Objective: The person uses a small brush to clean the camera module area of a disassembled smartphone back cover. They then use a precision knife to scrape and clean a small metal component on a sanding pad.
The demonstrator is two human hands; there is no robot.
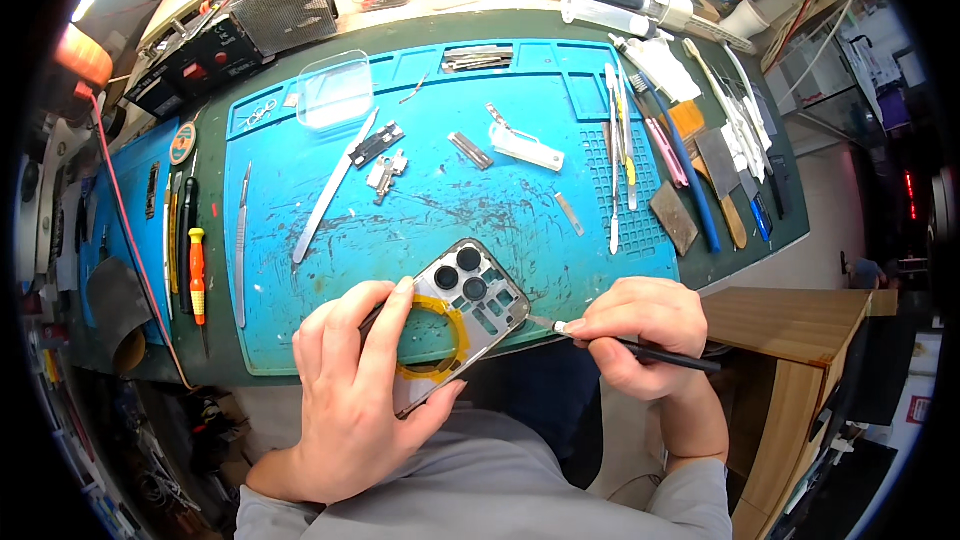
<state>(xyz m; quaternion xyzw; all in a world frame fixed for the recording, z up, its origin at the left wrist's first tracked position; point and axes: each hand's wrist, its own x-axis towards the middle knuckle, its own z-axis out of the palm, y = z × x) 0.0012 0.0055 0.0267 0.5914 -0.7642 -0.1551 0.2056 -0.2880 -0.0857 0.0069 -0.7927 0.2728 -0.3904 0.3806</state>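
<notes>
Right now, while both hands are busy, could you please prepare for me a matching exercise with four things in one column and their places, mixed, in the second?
Things:
1. phone frame
2. clear plastic box
3. orange screwdriver
4. black-handled tool

Places:
A. in the right hand
B. upper left of the large blue mat
C. in the left hand
D. on the green surface, left of that mat

Pairs: 1-C, 2-B, 3-D, 4-A
</notes>
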